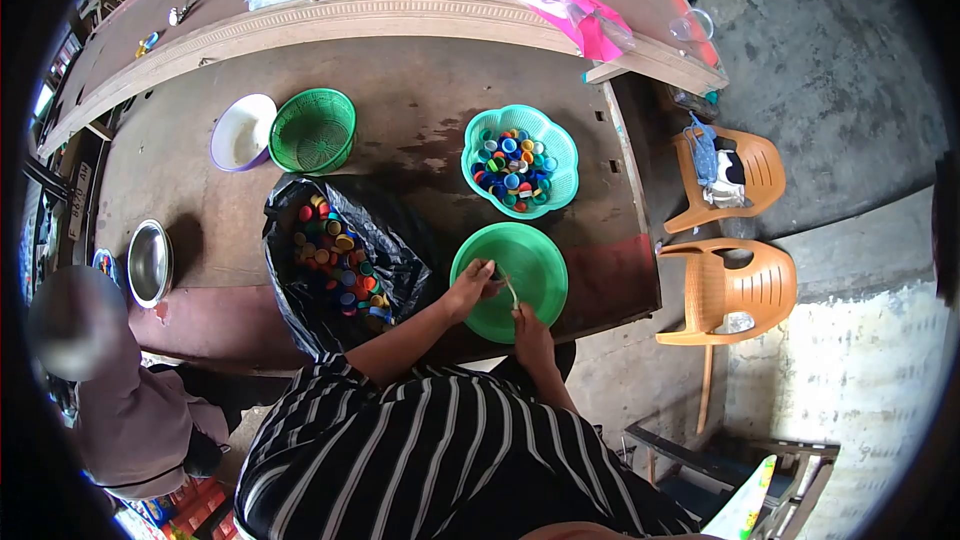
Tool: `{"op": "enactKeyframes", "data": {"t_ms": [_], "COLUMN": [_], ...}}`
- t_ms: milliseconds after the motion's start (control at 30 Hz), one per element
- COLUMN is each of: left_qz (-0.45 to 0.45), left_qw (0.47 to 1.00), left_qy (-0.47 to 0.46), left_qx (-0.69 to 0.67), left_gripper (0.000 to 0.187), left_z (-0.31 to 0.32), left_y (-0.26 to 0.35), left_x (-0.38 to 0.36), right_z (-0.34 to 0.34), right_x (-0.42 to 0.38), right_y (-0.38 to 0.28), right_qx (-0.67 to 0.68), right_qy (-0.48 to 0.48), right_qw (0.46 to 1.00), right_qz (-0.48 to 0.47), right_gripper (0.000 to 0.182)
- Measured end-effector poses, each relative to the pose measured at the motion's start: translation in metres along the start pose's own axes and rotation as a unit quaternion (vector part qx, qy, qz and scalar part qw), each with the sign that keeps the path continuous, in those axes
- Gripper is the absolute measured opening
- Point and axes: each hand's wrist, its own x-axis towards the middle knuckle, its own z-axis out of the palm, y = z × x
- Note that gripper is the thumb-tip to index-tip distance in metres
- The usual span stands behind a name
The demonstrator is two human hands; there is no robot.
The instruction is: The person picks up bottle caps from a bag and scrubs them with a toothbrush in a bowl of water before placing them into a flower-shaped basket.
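Over the green basin (pixel 540 275), my left hand (pixel 472 290) is closed, its fingers pinched round something small and dark that I cannot make out. My right hand (pixel 533 332) grips a thin pale stick-like tool (pixel 514 294), whose far end reaches up near the left fingertips. To the left of the basin stands a black plastic bag (pixel 385 230), its mouth spread wide over many colored bottle caps (pixel 345 265). Behind the basin, a turquoise scalloped basket (pixel 570 175) holds more caps (pixel 512 168), mostly blue, green and white.
A green woven basket (pixel 335 105) and a white bowl (pixel 226 135) sit farther back, with a metal bowl (pixel 150 275) at left. A raised shelf (pixel 400 18) crosses the back. Another person (pixel 140 410) is at the left; orange chairs (pixel 740 295) stand right.
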Motion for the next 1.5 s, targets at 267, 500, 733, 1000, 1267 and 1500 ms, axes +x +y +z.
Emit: {"op": "enactKeyframes", "data": {"t_ms": [267, 500, 733, 1000, 1267, 1500], "left_qz": [0.063, 0.364, 0.432, 0.453, 0.313, 0.252], "left_qw": [0.949, 0.837, 0.765, 0.656, 0.621, 0.568], "left_qy": [0.003, 0.001, 0.12, 0.293, 0.446, 0.417], "left_qx": [0.31, 0.408, 0.462, 0.528, 0.564, 0.663], "left_gripper": [0.033, 0.038, 0.049, 0.023, 0.023, 0.028], "left_z": [-0.01, 0.041, 0.042, -0.041, -0.157, -0.181], "left_y": [-0.003, 0.083, 0.104, 0.1, 0.083, 0.082], "left_x": [0.032, 0.096, 0.085, -0.029, -0.069, -0.05], "right_z": [-0.007, -0.011, -0.006, -0.004, 0.003, 0.008], "right_x": [-0.002, 0.011, -0.003, 0.002, 0.018, 0.009], "right_y": [0.004, 0.041, 0.025, 0.025, 0.027, 0.023], "right_qx": [0.002, 0.046, 0.035, 0.011, 0.037, 0.024], "right_qy": [0.03, 0.055, 0.036, 0.029, 0.027, -0.002], "right_qw": [0.999, 0.996, 0.997, 0.999, 0.999, 1.0], "right_qz": [0.011, 0.062, 0.053, 0.041, -0.021, -0.009], "right_gripper": [0.035, 0.035, 0.032, 0.031, 0.034, 0.032]}}
